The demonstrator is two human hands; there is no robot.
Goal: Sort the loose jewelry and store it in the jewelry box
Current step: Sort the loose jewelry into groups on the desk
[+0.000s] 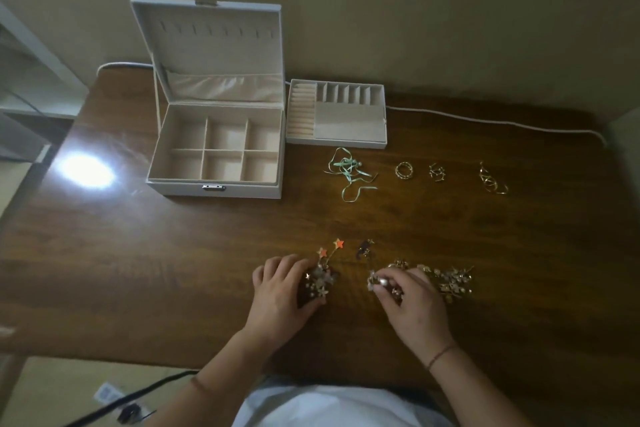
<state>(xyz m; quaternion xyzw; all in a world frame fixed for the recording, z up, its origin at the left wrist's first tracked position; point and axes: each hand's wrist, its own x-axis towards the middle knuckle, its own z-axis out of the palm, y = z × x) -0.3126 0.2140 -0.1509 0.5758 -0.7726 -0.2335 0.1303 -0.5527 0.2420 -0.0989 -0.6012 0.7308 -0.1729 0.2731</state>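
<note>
Near table edge, both hands pinch jewelry.

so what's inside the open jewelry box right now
The jewelry box shows six beige compartments, all visibly empty. Its front wall hides the near compartments' front edges; the lid pocket's contents can't be seen.

Person seen from above: both forearms bare, no sleeves visible. A thin dark cord bracelet circles the wrist of the right hand. White garment covers the torso.
</note>
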